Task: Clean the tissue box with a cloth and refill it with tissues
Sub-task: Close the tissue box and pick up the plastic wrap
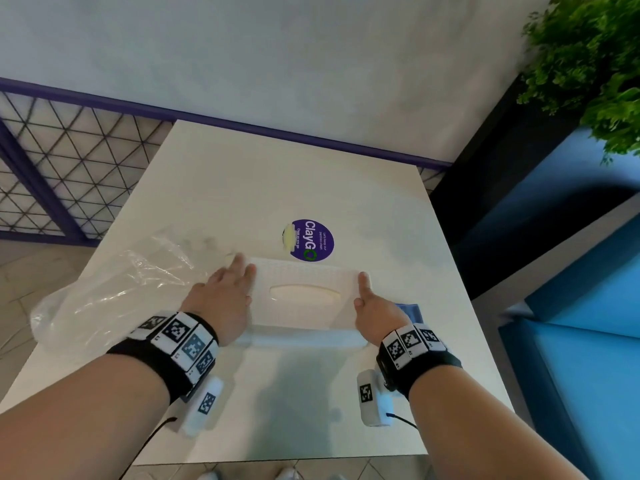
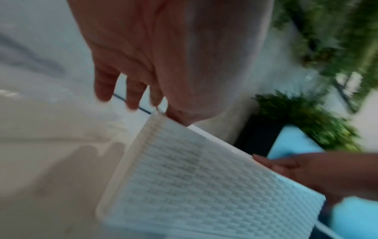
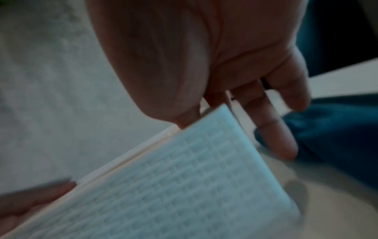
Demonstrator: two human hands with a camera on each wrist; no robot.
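The white woven-pattern tissue box (image 1: 301, 275) lies across the middle of the white table (image 1: 277, 174), its oval top slot facing up. My left hand (image 1: 228, 289) is at its left end with fingers straight and thumb at the top corner. The box (image 2: 204, 186) is blurred in the left wrist view. My right hand (image 1: 374, 306) is at the right end, index finger straight along the side and thumb on the top edge. In the right wrist view its fingers (image 3: 272, 129) lie down that end of the box (image 3: 184, 186). A blue cloth (image 1: 410, 311) lies behind my right hand.
A crumpled clear plastic bag (image 1: 114, 289) lies on the table's left side. A purple round sticker (image 1: 311, 240) sits just beyond the box. Blue seating (image 1: 588, 306) and a green plant (image 1: 595, 64) stand to the right, and a wall runs behind.
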